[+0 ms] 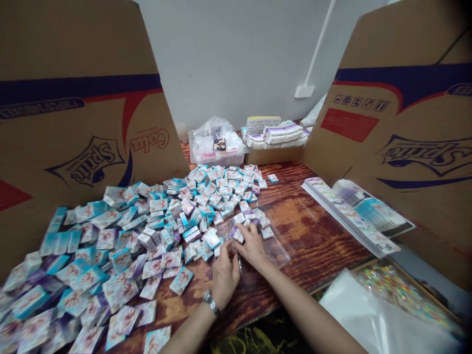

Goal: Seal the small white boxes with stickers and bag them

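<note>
A large heap of small blue, purple and white boxes (158,221) covers the left and middle of the wooden table (306,216). A clear plastic bag (278,246) lies flat at the heap's right edge, partly under my hands. My left hand (224,273), with a metal watch on its wrist, has its fingers bent at the bag's near edge; what they hold is too small to make out. Beside it, my right hand (252,246) reaches over the bag, its fingers touching small boxes with purple sides; its grip is partly hidden.
Tall cardboard panels (84,123) stand at left and right (398,128). Behind the heap are a plastic-wrapped tub (217,147) and a carton of packs (275,155). Sticker sheets (346,211), clear bags (372,314) and a box of colourful bits (405,290) lie right.
</note>
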A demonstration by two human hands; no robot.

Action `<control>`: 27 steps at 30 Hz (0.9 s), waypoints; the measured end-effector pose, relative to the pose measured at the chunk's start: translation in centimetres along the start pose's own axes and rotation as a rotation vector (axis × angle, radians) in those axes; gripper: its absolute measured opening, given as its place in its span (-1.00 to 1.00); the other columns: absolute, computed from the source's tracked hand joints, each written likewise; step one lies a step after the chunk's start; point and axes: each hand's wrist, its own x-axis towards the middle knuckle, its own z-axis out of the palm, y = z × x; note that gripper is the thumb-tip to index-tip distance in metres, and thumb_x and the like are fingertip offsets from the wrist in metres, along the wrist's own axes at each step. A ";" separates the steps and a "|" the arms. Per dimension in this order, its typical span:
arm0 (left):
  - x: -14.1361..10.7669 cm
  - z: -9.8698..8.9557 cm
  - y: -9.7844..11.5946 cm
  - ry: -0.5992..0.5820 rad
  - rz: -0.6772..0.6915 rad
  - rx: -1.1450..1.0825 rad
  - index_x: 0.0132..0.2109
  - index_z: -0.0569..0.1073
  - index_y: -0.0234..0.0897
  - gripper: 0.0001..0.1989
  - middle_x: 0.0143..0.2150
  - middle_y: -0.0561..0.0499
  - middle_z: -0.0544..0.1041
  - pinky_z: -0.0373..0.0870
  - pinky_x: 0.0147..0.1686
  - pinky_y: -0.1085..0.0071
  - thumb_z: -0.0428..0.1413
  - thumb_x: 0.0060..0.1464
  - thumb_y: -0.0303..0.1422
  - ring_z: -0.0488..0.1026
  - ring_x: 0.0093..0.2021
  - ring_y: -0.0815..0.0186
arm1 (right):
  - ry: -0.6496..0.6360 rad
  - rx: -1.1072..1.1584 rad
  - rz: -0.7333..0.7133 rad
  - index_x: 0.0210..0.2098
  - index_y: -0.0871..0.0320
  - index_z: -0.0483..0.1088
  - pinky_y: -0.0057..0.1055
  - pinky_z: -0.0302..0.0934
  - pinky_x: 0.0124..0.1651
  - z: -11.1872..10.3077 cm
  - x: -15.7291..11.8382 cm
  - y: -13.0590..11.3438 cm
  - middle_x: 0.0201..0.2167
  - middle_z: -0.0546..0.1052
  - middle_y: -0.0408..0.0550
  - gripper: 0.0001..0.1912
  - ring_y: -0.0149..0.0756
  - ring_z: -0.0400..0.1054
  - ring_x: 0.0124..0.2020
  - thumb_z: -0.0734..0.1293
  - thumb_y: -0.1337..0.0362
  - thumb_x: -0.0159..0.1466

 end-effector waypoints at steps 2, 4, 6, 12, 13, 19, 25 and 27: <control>0.0 0.0 0.0 -0.020 0.005 -0.019 0.05 0.19 -0.28 -0.69 -0.23 -0.08 0.50 0.42 -0.25 0.33 -0.08 0.14 -0.44 0.50 -0.24 0.24 | 0.004 -0.061 0.051 0.07 0.04 0.31 -0.39 0.26 -0.21 0.5 0.5 -0.2 -0.20 0.24 -0.06 -0.50 -0.30 0.31 -0.29 0.37 0.25 0.13; 0.0 0.0 0.1 -0.045 0.010 -0.046 0.05 0.18 -0.28 -0.70 -0.23 -0.07 0.49 0.42 -0.26 0.33 -0.09 0.15 -0.44 0.49 -0.25 0.25 | 0.014 -0.089 0.086 0.07 0.03 0.31 -0.38 0.26 -0.29 0.8 0.7 -0.2 -0.20 0.22 -0.05 -0.51 -0.34 0.29 -0.38 0.36 0.24 0.14; 0.0 0.1 0.1 -0.063 0.005 -0.078 0.06 0.18 -0.27 -0.69 -0.23 -0.06 0.48 0.43 -0.26 0.33 -0.09 0.15 -0.44 0.48 -0.25 0.27 | 0.011 -0.109 0.101 0.09 0.03 0.30 -0.36 0.26 -0.31 1.0 0.7 -0.3 -0.20 0.21 -0.05 -0.50 -0.36 0.28 -0.42 0.35 0.24 0.15; 0.2 -0.1 -0.4 -0.093 -0.026 -0.162 0.06 0.18 -0.22 -0.69 -0.18 -0.05 0.45 0.42 -0.21 0.33 -0.10 0.16 -0.45 0.45 -0.18 0.28 | 0.046 0.010 -0.053 0.18 0.14 0.15 -0.37 0.30 -0.14 0.4 -0.2 0.0 -0.11 0.20 0.02 -0.38 -0.27 0.31 -0.18 0.33 0.37 0.13; 0.3 -0.1 -0.4 -0.106 -0.024 -0.172 0.06 0.18 -0.22 -0.69 -0.18 -0.05 0.45 0.42 -0.21 0.33 -0.09 0.16 -0.46 0.45 -0.18 0.28 | 0.047 0.015 -0.097 0.17 0.16 0.15 -0.38 0.30 -0.14 0.5 -0.2 0.1 -0.12 0.21 0.03 -0.40 -0.28 0.31 -0.19 0.30 0.40 0.14; 1.2 -0.5 0.1 -0.137 0.020 -0.180 0.01 0.20 -0.24 -0.74 -0.21 -0.04 0.42 0.40 -0.19 0.32 -0.09 0.15 -0.47 0.44 -0.21 0.29 | 0.040 -0.080 -0.194 -0.01 0.19 0.35 -0.41 0.32 -0.31 1.6 0.8 1.7 -0.19 0.27 0.02 -0.64 -0.36 0.32 -0.38 0.24 0.42 0.19; 1.6 -0.7 0.0 -0.217 0.050 -0.214 0.01 0.20 -0.25 -0.75 -0.19 -0.05 0.41 0.39 -0.23 0.36 -0.10 0.16 -0.45 0.44 -0.21 0.29 | 0.044 -0.101 -0.238 0.04 0.15 0.32 -0.40 0.34 -0.27 1.4 0.9 2.2 -0.15 0.30 0.05 -0.59 -0.32 0.35 -0.31 0.24 0.42 0.19; 1.7 -0.7 -0.3 -0.227 0.049 -0.200 0.00 0.21 -0.24 -0.75 -0.20 -0.05 0.41 0.39 -0.25 0.36 -0.10 0.17 -0.44 0.43 -0.23 0.29 | 0.051 -0.095 -0.253 0.07 0.16 0.28 -0.36 0.34 -0.19 1.2 0.7 2.2 -0.12 0.30 0.06 -0.55 -0.28 0.35 -0.24 0.22 0.46 0.17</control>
